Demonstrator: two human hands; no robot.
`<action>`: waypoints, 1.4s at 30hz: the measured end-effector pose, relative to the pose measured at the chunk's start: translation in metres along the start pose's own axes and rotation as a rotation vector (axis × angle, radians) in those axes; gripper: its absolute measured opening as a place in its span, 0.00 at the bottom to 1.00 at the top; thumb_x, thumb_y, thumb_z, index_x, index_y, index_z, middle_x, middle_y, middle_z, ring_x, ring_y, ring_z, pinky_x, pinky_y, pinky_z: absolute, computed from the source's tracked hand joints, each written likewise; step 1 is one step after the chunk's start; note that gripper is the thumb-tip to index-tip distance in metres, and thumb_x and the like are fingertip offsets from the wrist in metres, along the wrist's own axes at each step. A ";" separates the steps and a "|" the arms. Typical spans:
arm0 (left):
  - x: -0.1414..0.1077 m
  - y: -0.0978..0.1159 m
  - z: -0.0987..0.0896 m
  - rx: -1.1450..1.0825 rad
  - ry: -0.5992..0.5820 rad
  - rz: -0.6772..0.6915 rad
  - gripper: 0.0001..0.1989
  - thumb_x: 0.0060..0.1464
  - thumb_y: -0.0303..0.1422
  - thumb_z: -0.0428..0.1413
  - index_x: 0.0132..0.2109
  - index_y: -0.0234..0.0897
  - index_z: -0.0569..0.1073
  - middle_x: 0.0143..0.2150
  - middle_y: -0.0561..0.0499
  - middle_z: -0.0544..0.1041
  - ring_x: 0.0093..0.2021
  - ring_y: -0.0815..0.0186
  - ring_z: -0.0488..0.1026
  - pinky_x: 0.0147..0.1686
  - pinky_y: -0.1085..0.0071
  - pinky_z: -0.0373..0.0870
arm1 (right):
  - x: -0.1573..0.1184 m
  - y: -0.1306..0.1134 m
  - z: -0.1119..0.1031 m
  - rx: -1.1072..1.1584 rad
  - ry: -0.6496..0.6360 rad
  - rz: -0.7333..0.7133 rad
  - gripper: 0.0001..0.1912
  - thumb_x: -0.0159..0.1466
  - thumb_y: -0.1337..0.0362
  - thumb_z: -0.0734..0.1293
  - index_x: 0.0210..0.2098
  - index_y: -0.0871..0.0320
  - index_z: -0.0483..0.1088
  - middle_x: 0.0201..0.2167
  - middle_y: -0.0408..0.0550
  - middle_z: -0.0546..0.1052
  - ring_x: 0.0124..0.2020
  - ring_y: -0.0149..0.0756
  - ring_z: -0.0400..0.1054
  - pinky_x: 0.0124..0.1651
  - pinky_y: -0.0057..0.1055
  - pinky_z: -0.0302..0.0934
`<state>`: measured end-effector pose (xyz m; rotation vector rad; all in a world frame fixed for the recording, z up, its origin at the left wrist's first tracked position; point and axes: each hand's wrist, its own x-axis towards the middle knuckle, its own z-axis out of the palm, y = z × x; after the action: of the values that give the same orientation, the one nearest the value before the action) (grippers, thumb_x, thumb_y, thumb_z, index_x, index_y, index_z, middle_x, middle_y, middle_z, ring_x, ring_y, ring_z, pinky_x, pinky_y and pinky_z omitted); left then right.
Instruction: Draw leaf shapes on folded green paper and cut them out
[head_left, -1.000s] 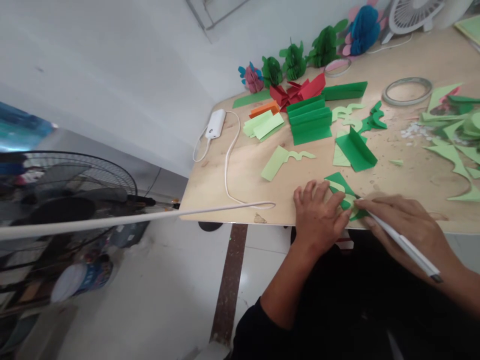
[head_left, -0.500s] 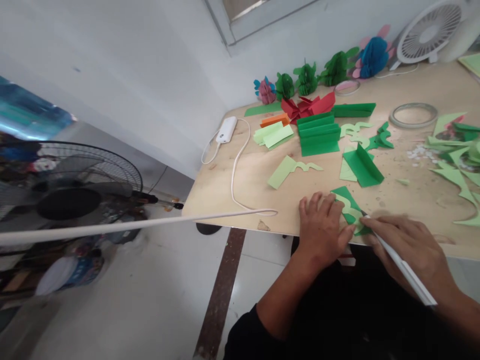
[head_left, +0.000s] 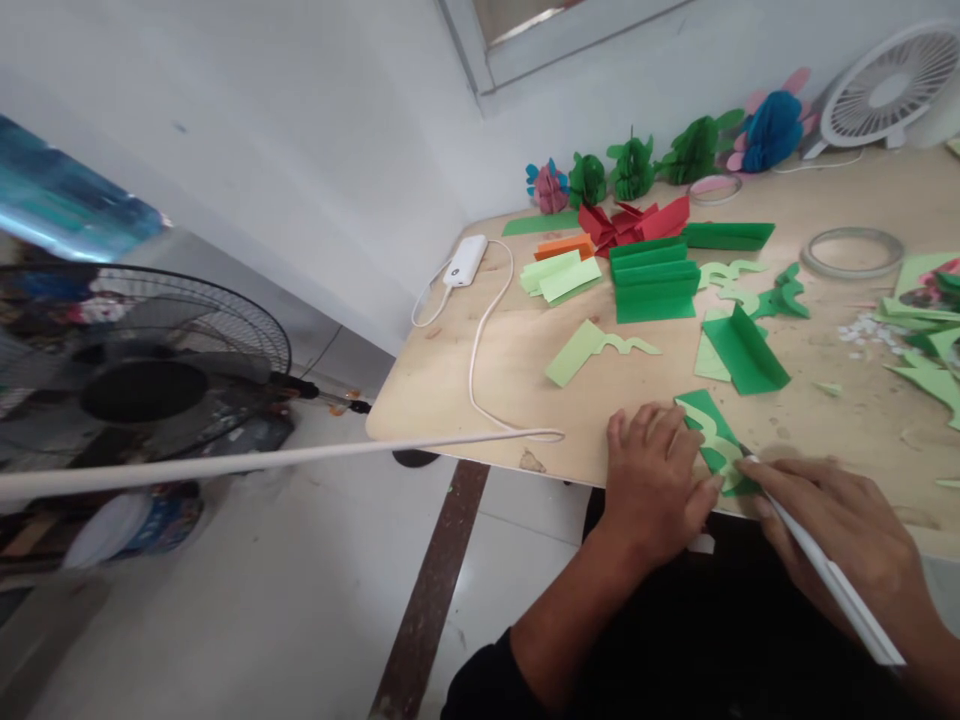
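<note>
My left hand (head_left: 654, 485) lies flat at the table's front edge, fingers a little apart, its fingertips and thumb beside a light green wavy cutout (head_left: 709, 430). That cutout rests on a dark green paper (head_left: 697, 400). In my right hand (head_left: 847, 525) is a white pen (head_left: 829, 575), its tip touching the papers at the cutout's right edge. Behind them stands a folded dark green card (head_left: 746, 352). Further left lies a light green strip with a wavy end (head_left: 577, 355).
Folded green papers (head_left: 654, 285), red papers (head_left: 637, 222) and a tape roll (head_left: 853, 252) lie further back. Paper figures and a small white fan (head_left: 889, 90) line the wall. A white cable (head_left: 300, 457) crosses the table's left part, from a power bank (head_left: 465, 262).
The view has shifted, so the table's contents sit slightly lower and further right. Both hands keep nearly the same place on the papers, the pen still at the cutout's edge.
</note>
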<state>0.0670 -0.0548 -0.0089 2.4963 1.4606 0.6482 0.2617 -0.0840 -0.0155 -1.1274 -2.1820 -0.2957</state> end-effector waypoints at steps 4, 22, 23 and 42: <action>-0.009 0.003 0.002 -0.018 0.047 0.034 0.16 0.63 0.41 0.50 0.52 0.39 0.72 0.62 0.45 0.73 0.65 0.53 0.62 0.65 0.46 0.53 | -0.003 0.001 0.001 0.010 -0.009 -0.010 0.23 0.59 0.74 0.69 0.55 0.63 0.70 0.38 0.55 0.80 0.41 0.44 0.72 0.46 0.39 0.62; 0.021 -0.060 -0.037 0.097 -0.313 0.428 0.29 0.61 0.55 0.51 0.64 0.52 0.68 0.72 0.47 0.60 0.72 0.48 0.52 0.66 0.43 0.50 | -0.006 -0.004 -0.002 0.043 -0.080 0.154 0.32 0.62 0.70 0.67 0.64 0.48 0.63 0.41 0.47 0.82 0.41 0.44 0.75 0.47 0.40 0.64; 0.021 -0.062 -0.037 0.096 -0.311 0.439 0.29 0.61 0.55 0.51 0.64 0.52 0.68 0.72 0.47 0.60 0.72 0.48 0.52 0.66 0.42 0.50 | -0.005 -0.005 -0.003 0.042 -0.073 0.141 0.35 0.61 0.70 0.68 0.66 0.47 0.61 0.40 0.47 0.82 0.41 0.45 0.75 0.46 0.41 0.64; 0.024 -0.064 -0.037 0.022 -0.318 0.429 0.30 0.58 0.56 0.54 0.63 0.50 0.70 0.71 0.47 0.62 0.72 0.46 0.53 0.66 0.40 0.49 | 0.042 -0.005 -0.017 0.257 -0.128 0.568 0.10 0.65 0.59 0.65 0.44 0.46 0.76 0.43 0.43 0.82 0.46 0.45 0.77 0.48 0.41 0.70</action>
<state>0.0101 -0.0039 0.0071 2.7914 0.8367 0.2694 0.2479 -0.0684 0.0250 -1.5775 -1.8331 0.3024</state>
